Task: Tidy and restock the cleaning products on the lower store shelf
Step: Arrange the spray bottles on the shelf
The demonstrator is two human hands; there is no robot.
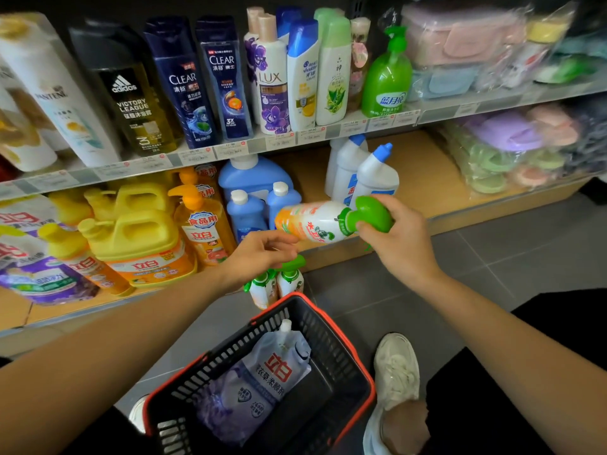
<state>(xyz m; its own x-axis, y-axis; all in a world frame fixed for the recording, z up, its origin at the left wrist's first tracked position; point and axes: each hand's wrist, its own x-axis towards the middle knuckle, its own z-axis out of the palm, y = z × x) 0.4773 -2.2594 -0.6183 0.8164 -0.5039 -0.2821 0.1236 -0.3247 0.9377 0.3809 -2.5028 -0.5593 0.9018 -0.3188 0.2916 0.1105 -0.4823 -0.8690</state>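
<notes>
So, bottle (315, 223): white and orange, green pump cap (371, 213); held in the air on its side, cap end to the right, just in front of the lower shelf (423, 178) front edge, about mid-length.
Right hand (397, 238): fingers wrapped round the green cap, carrying the bottle.
Left hand (259, 249): loosely curled at the bottle's base end, fingertips at its underside; can't tell if it actually grips.
Matching bottles: two (262, 287) (290, 279), upright, touching each other, just below the left hand; on the shelf lip or the floor, can't tell.
Shelf behind the bottle: blue detergent bottles (246, 211) with white caps; white toilet-cleaner bottles (374, 175) with blue angled spouts to their right.
Shelf left part: orange pump dish soap (203, 224), yellow-topped jugs (141, 238), purple pouches at the left end.
Upper shelf (230, 149): shampoo and body wash in a row.
Basket (335, 349): black, red rim, on the floor just in front of the two bottles.
Basket contents: one spouted refill pouch (262, 379), lying flat.
Shoe (397, 366): white, just right of the basket.
</notes>
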